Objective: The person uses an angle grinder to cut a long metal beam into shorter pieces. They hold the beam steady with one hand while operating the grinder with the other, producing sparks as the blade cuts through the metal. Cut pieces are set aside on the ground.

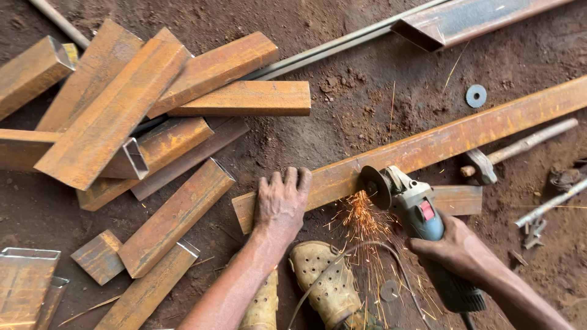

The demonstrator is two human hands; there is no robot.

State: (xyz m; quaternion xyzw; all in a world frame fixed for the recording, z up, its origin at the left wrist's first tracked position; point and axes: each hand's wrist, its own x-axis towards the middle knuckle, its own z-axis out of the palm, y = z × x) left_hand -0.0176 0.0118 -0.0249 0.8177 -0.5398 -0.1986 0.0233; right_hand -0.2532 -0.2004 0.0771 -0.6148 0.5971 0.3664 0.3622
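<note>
A long steel bar [428,146] lies slanted across the ground, with a pile of cut bars [134,122] to its left, a hammer [513,153] just beside it at right, and a washer [476,96] above it.

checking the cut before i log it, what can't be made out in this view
Head view:
- Where the grinder disc meets the long rusty tube: hidden by the disc and sparks, so cut depth is unclear.
- Tube under the left hand: covered by the palm.
- Right hand fingers: wrapped behind the grinder body.
- Grinder's cord: cut off by the bottom edge.
</note>
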